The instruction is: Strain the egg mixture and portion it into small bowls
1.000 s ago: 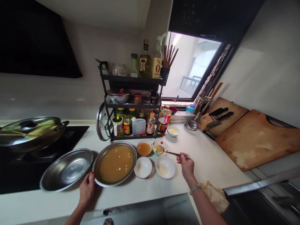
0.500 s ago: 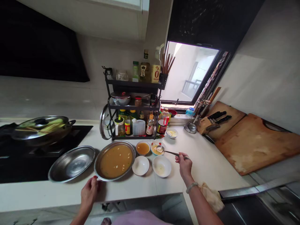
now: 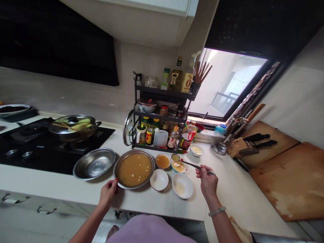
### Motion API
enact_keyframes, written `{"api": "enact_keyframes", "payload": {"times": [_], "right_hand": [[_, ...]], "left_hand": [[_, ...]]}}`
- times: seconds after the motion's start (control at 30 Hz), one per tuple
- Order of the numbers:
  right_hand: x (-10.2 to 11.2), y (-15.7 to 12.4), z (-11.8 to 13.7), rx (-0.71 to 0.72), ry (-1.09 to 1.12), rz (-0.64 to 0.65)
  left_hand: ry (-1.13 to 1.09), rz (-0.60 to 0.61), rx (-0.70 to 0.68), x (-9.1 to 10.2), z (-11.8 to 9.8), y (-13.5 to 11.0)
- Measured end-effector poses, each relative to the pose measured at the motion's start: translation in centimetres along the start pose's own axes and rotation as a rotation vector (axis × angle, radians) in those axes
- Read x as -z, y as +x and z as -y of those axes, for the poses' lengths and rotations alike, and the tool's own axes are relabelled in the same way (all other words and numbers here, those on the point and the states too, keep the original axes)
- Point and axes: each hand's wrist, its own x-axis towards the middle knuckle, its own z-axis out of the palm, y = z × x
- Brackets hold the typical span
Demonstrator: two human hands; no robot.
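Note:
My left hand (image 3: 108, 191) grips the near rim of a steel pan (image 3: 134, 168) holding brownish-yellow liquid. My right hand (image 3: 207, 175) is closed on the handle of a metal spoon (image 3: 188, 163). The spoon's bowl sits raised over a small patterned bowl (image 3: 179, 166) of yellow sauce. Beside that stands a small bowl (image 3: 163, 161) of orange liquid. Two white bowls (image 3: 159, 179) (image 3: 182, 185) sit nearer the counter edge, between my hands.
An empty steel pan (image 3: 94, 163) lies left of the full one. A lidded wok (image 3: 73, 126) sits on the black hob (image 3: 30, 148). A black rack (image 3: 162, 118) holds bottles and jars. Knife block (image 3: 238, 147) and wooden boards (image 3: 293, 179) stand at right.
The view has swung left and pulled back, showing more hob. The spoon has lifted out of the patterned bowl to just above it. My left hand stays on the pan rim.

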Motion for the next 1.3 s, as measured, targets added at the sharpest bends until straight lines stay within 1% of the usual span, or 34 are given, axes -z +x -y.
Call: {"api": "enact_keyframes", "payload": {"times": [0.07, 0.17, 0.3, 0.37, 0.47, 0.53, 0.6, 0.67, 0.73, 0.8, 0.87, 0.93, 1.0, 1.07, 1.17, 1.3], "right_hand": [[-1.7, -0.8, 0.0, -0.027, 0.031, 0.046], [-4.5, -2.4, -0.6, -0.06, 0.06, 0.123], [-7.9, -5.0, -2.1, -0.076, 0.019, 0.229], [-9.1, -6.4, -2.9, -0.025, -0.038, 0.307], [-9.8, -7.8, -3.5, 0.136, -0.135, 0.464], [-9.5, -8.0, -3.3, 0.242, -0.18, 0.559], [-8.6, -7.4, -2.7, 0.312, -0.211, 0.583], [-7.3, -6.0, -2.1, 0.348, -0.248, 0.501], [-5.5, -4.3, -1.9, 0.349, -0.299, 0.356], [-3.4, -2.6, -2.2, 0.325, -0.356, 0.234], [-1.4, -1.4, -3.0, 0.301, -0.397, 0.174], [0.3, -0.7, -4.1, 0.273, -0.422, 0.154], [1.4, -0.5, -5.0, 0.25, -0.426, 0.149], [2.0, -0.5, -5.6, 0.232, -0.413, 0.147], [2.3, -0.6, -6.1, 0.18, -0.368, 0.119], [2.1, -0.4, -6.4, 0.055, -0.232, -0.024]], "left_hand": [[-0.075, 0.023, 0.044, 0.0, -0.1, 0.1], [-0.152, 0.036, 0.095, -0.1, -0.4, 0.2], [-0.154, 0.042, 0.124, -0.1, -0.9, 0.2], [-0.154, 0.044, 0.131, -0.1, -1.0, 0.3], [-0.16, 0.052, 0.142, 0.0, -1.1, 0.4], [-0.159, 0.063, 0.154, 0.1, -1.1, 0.5], [-0.165, 0.075, 0.169, 0.2, -1.1, 0.7], [-0.171, 0.083, 0.187, 0.3, -1.2, 0.7], [-0.175, 0.083, 0.197, 0.3, -1.2, 0.8], [-0.178, 0.081, 0.201, 0.3, -1.2, 0.8], [-0.182, 0.08, 0.21, 0.4, -1.2, 0.8], [-0.183, 0.077, 0.222, 0.4, -1.3, 0.8], [-0.175, 0.071, 0.23, 0.4, -1.4, 0.8], [-0.164, 0.068, 0.231, 0.4, -1.5, 0.7], [-0.159, 0.067, 0.224, 0.4, -1.6, 0.6], [-0.152, 0.051, 0.208, 0.5, -1.5, 0.7]]}}
